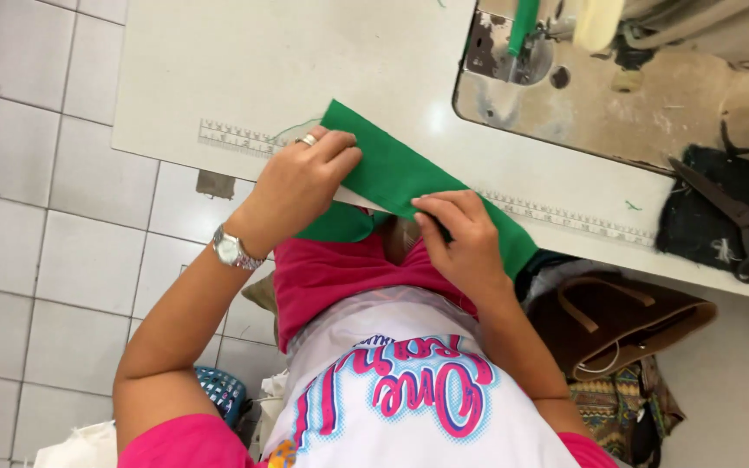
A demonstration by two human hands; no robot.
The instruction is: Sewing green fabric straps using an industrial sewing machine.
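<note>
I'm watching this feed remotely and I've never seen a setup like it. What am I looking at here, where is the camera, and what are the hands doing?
There is no robot here: the one picture comes from a camera worn on a person's head, looking down over their chest at their own two bare hands.

The left hand, with a ring and a wristwatch, presses down on a strip of green fabric. The right hand pinches the strip's near edge. The strip lies slantwise over the front edge of a pale sewing table, which has a measuring tape stuck along it.

At the upper right sits the sewing machine. Dark scissors rest on a black cloth at the right. Below the table edge, a brown bag stands on the floor.
</note>
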